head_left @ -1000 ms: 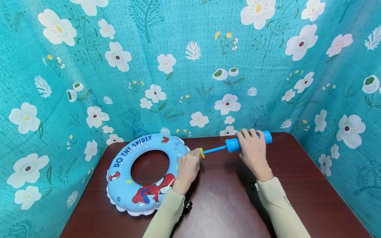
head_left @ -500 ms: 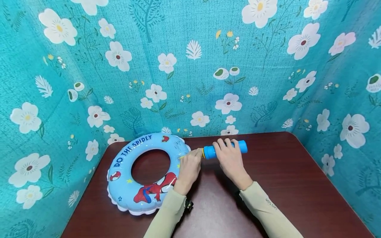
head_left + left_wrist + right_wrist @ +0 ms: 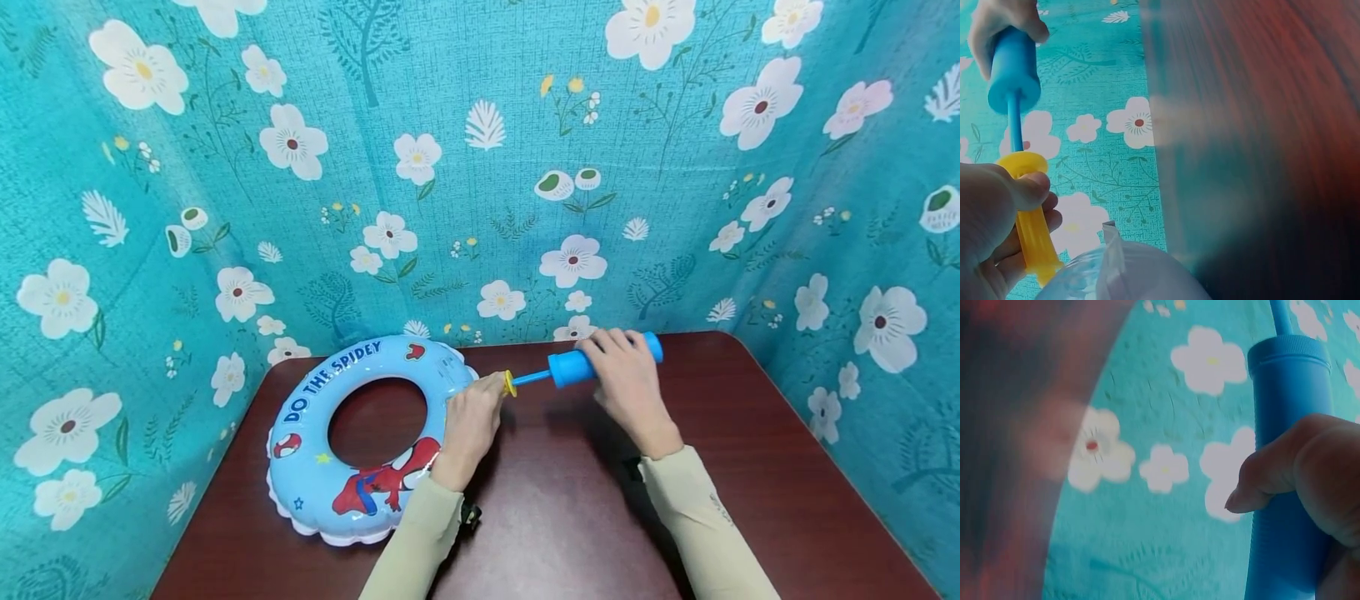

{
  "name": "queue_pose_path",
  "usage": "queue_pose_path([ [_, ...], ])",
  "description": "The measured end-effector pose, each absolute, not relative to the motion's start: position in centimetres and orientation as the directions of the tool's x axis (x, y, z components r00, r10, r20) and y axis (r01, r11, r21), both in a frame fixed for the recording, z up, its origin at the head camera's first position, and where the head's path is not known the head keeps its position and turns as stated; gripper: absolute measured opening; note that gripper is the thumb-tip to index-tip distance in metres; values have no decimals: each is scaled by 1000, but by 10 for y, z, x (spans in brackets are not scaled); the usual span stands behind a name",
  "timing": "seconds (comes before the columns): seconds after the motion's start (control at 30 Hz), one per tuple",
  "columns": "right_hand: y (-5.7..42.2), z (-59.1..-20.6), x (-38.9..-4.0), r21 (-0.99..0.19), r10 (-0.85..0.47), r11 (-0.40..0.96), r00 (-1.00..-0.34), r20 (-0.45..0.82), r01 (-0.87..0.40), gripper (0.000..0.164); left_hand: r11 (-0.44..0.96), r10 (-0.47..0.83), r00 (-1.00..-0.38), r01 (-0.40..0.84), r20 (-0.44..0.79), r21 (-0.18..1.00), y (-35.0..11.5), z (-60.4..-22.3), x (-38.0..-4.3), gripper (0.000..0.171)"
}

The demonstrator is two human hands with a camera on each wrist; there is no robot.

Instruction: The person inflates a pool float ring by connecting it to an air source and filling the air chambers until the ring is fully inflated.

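Observation:
A blue hand pump (image 3: 573,367) with a yellow end piece (image 3: 1034,237) spans the space between both hands. My left hand (image 3: 472,421) grips the yellow piece beside the right side of a light blue inflatable swim ring (image 3: 303,462). In the left wrist view, the yellow tip meets the ring's clear surface (image 3: 1147,275); whether it sits inside a valve I cannot tell. Around the blue barrel (image 3: 1291,387) my right hand (image 3: 630,387) is wrapped, thumb across its side. A short length of thin blue rod (image 3: 1015,128) shows between barrel and yellow piece.
The ring lies on a dark red-brown table (image 3: 562,517), near its back left. Teal flowered cloth (image 3: 480,208) hangs behind the table and along both sides. A small black object (image 3: 470,517) shows beneath the left wrist.
The right hand slid the barrel left until it met the yellow piece, then drew it back rightward, so the rod shows again. The left hand and swim ring stayed nearly in place.

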State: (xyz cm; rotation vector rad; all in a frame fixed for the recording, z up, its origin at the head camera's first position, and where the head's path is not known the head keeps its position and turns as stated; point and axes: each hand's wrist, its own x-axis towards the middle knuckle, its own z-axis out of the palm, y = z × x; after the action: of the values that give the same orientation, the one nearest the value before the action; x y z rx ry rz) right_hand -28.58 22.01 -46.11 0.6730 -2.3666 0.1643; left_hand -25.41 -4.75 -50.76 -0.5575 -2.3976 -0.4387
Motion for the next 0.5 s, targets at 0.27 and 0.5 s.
queue_pose_path([
  [0.27,255,-448,-287,25,-348,893,-656,669,-449,63,845,275,-699,503,660,182,-49,-508,-255,4],
  [0.5,269,-443,-286,-3,-295,916,-679,673,-401,66,841,277,-708,506,649,192,-50,-509,-254,4],
])
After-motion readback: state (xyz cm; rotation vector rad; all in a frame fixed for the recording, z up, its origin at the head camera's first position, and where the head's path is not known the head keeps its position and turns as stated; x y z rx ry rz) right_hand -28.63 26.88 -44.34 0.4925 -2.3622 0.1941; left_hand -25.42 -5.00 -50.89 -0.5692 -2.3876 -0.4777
